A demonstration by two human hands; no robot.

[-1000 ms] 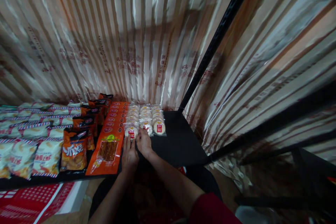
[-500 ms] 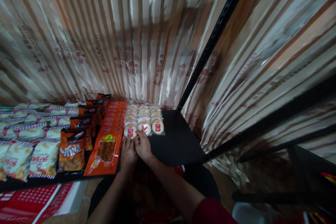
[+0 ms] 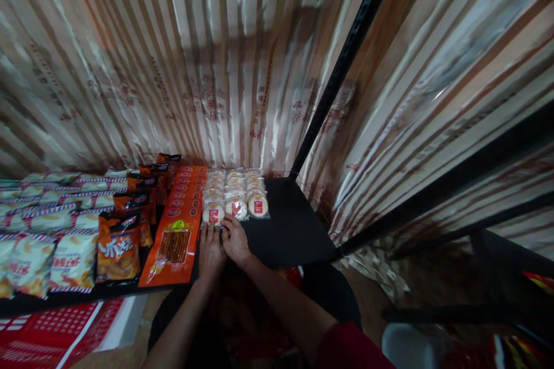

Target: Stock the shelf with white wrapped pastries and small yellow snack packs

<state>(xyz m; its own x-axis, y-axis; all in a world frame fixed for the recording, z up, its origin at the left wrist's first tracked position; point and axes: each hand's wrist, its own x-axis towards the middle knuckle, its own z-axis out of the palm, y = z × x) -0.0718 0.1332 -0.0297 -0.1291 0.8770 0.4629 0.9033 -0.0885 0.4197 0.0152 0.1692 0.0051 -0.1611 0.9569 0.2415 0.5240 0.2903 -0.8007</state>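
Note:
My left hand (image 3: 211, 251) and my right hand (image 3: 234, 238) rest side by side on the black shelf (image 3: 294, 230), fingers stretched forward. Their fingertips touch the front edge of the clear round-cracker packs (image 3: 236, 196), which lie in three rows running back toward the curtain. The left hand's fingers meet the nearest pack of the left row (image 3: 213, 212); the right hand's fingers meet the nearest pack of the middle row (image 3: 238, 207). Neither hand wraps around anything.
Left of the crackers lie overlapping orange snack-stick packs (image 3: 175, 245), then orange chip bags (image 3: 119, 251) and white striped snack bags (image 3: 47, 242). A striped curtain (image 3: 194, 69) hangs behind. A black shelf post (image 3: 333, 81) rises at the back right corner. Red-white packaging (image 3: 52, 334) lies below left.
Both hands stay at the front of the cracker rows, fingers barely shifting. The view has drifted slightly right and down; the packs look unchanged in place.

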